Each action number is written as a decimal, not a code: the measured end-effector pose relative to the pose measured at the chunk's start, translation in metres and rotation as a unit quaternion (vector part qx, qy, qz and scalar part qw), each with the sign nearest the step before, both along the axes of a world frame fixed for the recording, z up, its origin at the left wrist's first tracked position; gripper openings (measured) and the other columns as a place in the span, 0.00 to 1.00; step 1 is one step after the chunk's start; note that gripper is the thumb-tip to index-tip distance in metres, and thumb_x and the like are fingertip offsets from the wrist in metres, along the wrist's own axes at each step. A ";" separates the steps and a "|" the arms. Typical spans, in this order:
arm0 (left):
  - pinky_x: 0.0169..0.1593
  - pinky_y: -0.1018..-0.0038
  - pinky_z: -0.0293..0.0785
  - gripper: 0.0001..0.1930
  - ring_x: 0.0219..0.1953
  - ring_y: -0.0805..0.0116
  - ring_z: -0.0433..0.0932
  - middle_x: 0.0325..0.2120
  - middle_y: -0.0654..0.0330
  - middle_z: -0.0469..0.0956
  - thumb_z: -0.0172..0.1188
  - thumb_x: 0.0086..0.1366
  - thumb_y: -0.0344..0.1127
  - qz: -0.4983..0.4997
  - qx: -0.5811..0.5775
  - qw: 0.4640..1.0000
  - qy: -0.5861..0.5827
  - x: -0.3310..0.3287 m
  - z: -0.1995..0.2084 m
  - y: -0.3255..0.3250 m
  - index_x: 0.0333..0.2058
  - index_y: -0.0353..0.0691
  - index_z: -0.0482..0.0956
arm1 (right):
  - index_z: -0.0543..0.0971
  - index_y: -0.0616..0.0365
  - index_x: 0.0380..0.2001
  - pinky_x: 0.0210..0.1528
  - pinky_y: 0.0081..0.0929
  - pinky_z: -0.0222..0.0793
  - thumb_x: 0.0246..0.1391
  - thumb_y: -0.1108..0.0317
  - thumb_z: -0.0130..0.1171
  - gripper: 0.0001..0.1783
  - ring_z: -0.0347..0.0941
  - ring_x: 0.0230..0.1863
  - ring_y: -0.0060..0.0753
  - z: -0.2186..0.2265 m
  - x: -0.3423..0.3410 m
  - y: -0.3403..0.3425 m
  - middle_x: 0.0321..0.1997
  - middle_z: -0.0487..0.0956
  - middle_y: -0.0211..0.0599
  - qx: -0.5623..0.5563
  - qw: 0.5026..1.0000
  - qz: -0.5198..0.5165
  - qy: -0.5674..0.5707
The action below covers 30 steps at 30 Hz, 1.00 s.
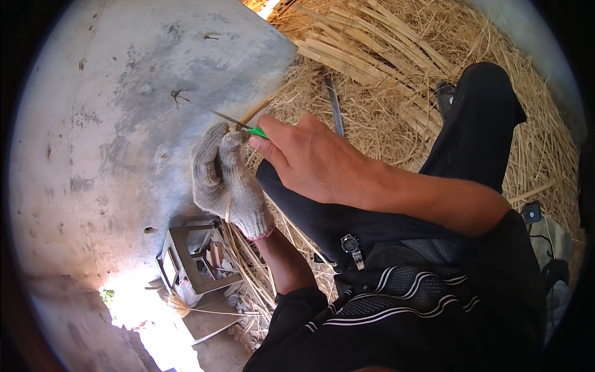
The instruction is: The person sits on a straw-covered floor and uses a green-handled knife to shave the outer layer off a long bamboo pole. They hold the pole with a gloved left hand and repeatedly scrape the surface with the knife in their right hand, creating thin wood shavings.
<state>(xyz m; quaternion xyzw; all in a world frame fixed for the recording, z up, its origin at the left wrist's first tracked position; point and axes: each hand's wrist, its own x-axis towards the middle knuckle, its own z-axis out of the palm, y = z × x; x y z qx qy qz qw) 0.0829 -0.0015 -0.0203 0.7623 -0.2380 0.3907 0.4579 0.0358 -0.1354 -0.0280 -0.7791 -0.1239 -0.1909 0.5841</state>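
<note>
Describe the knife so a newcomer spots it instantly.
Start at the big grey concrete slab and go to its right edge, where the gloved left hand meets the bare right hand. The knife pokes out of the right hand: thin metal blade, bright green handle among tan straw.

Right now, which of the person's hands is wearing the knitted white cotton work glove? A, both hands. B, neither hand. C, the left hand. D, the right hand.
C: the left hand wears the knitted white cotton work glove and grips thin straw stalks, while the bare right hand holds a small green-handled blade against them.
</note>
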 end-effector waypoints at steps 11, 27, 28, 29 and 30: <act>0.40 0.74 0.79 0.05 0.35 0.70 0.81 0.34 0.56 0.82 0.64 0.60 0.22 -0.082 -0.073 0.993 0.049 0.006 -0.005 0.001 0.36 0.31 0.82 | 0.73 0.68 0.38 0.26 0.46 0.77 0.65 0.64 0.50 0.14 0.79 0.23 0.57 -0.051 0.036 0.007 0.22 0.78 0.57 -0.251 0.960 -0.113 -0.040; 0.39 0.75 0.80 0.06 0.36 0.70 0.80 0.37 0.56 0.81 0.62 0.60 0.19 -0.101 -0.024 0.994 0.040 0.006 0.002 -0.014 0.36 0.30 0.82 | 0.72 0.66 0.42 0.26 0.52 0.68 0.67 0.61 0.47 0.15 0.74 0.24 0.67 -0.027 0.011 -0.017 0.18 0.74 0.61 -0.020 0.998 -0.056 -0.028; 0.39 0.75 0.79 0.06 0.37 0.70 0.80 0.37 0.57 0.81 0.62 0.60 0.19 -0.100 -0.028 0.994 0.042 0.005 0.002 -0.011 0.36 0.31 0.82 | 0.72 0.66 0.42 0.27 0.52 0.68 0.67 0.61 0.48 0.15 0.74 0.25 0.67 -0.023 0.008 -0.017 0.18 0.74 0.62 -0.006 0.999 -0.040 -0.030; 0.39 0.75 0.79 0.06 0.37 0.70 0.80 0.37 0.57 0.81 0.62 0.60 0.19 -0.086 -0.006 0.996 0.030 0.006 0.002 -0.008 0.37 0.31 0.82 | 0.72 0.66 0.41 0.29 0.53 0.69 0.67 0.61 0.48 0.16 0.74 0.26 0.68 -0.020 0.006 -0.014 0.20 0.75 0.62 0.022 0.999 -0.031 -0.030; 0.40 0.75 0.78 0.06 0.37 0.70 0.80 0.37 0.57 0.81 0.62 0.60 0.19 -0.072 0.015 0.997 0.019 0.009 0.001 -0.005 0.37 0.31 0.82 | 0.72 0.67 0.39 0.31 0.54 0.70 0.66 0.61 0.48 0.16 0.74 0.28 0.69 -0.017 0.005 -0.010 0.21 0.76 0.63 0.049 0.998 -0.023 -0.031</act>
